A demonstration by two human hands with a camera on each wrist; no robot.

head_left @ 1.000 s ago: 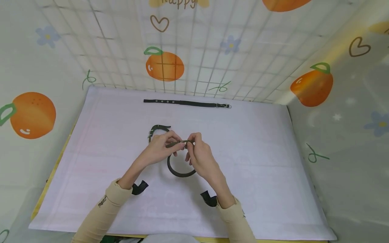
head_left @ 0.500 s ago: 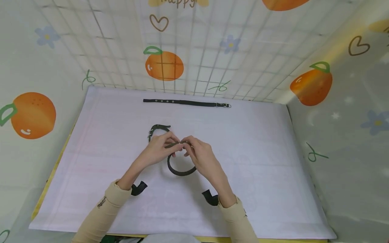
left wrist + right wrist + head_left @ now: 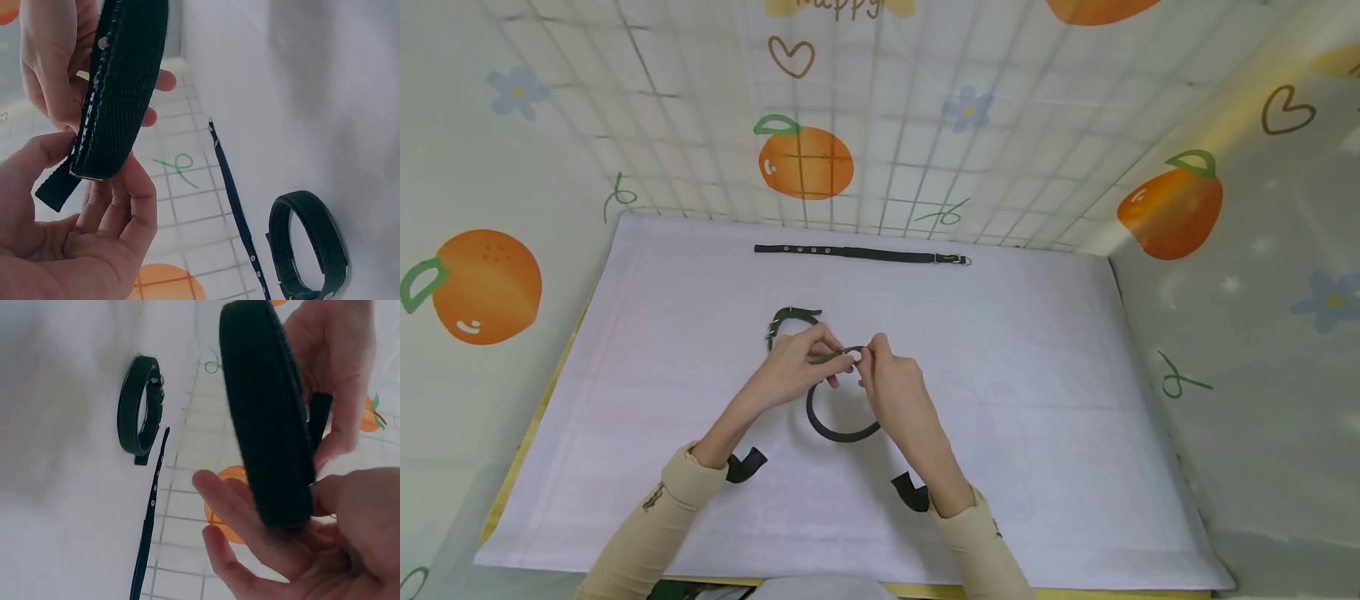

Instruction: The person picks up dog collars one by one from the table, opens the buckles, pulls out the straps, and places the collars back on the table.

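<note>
Both hands hold a black collar (image 3: 842, 435) bent into a loop, above the white cloth. My left hand (image 3: 793, 362) pinches the strap near a metal keeper, with a short strap end (image 3: 56, 187) sticking out by its thumb in the left wrist view. Thumb and fingers of my right hand (image 3: 898, 387) pinch the collar just to the right of the left fingertips. The buckle itself is mostly hidden by the fingers. A second collar (image 3: 793, 313), fastened in a loop, stands on the cloth behind the left hand, partly covered by it in the head view.
A third collar (image 3: 880, 255) lies stretched flat near the back, its eyelets to the left and its buckle and ring to the right. White cloth (image 3: 1037, 375) covers the table. A wire grid (image 3: 895, 167) behind printed sheeting closes off the back, with printed sheeting at both sides.
My right fingers closed in toward the left fingertips, then drew back slightly to the right, showing more strap between the hands. The loop's lower part shifted a little left and down. The left hand stayed put.
</note>
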